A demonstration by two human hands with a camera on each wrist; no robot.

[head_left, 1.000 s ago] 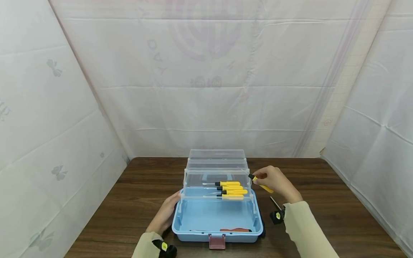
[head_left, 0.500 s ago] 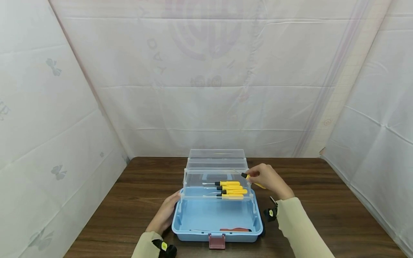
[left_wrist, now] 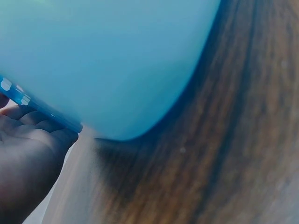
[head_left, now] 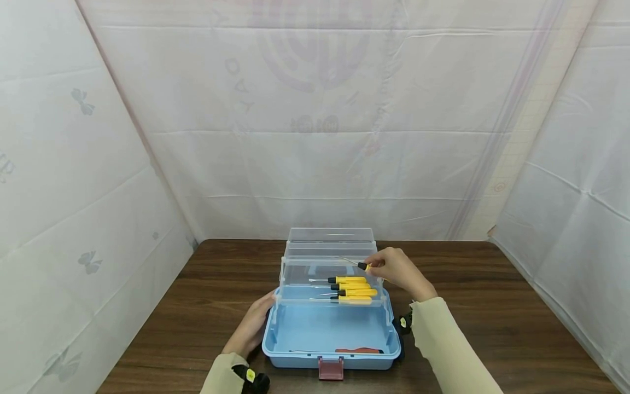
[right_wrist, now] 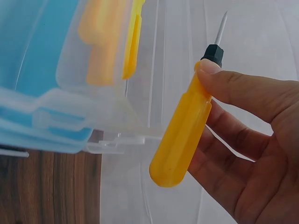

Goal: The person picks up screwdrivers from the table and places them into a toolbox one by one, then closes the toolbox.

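Observation:
My right hand (head_left: 396, 268) pinches a yellow-handled screwdriver (right_wrist: 181, 135) between thumb and fingers, just below its black collar. Its metal shaft points left over the raised clear tray (head_left: 298, 269) in the head view. Several more yellow screwdrivers (head_left: 355, 293) lie side by side in that tray, handles to the right. The tray belongs to a light blue toolbox (head_left: 332, 323), whose lid stands open. Against the toolbox's left side rests my left hand (head_left: 252, 323), fingers reaching along it to the rear corner. In the left wrist view its fingers (left_wrist: 35, 122) touch the box's edge.
A red-handled tool (head_left: 359, 351) lies inside the box along its front wall. The mauve latch (head_left: 331, 369) hangs at the front. Behind the box stands the clear lid (head_left: 331, 236). Dark wooden table (head_left: 211, 279) surrounds it, with white sheeting (head_left: 315, 164) beyond.
My right hand has moved left with the screwdriver, from beside the tray to over its right end. A metal shaft on the table at the right is now hidden by my right arm. My left hand stays.

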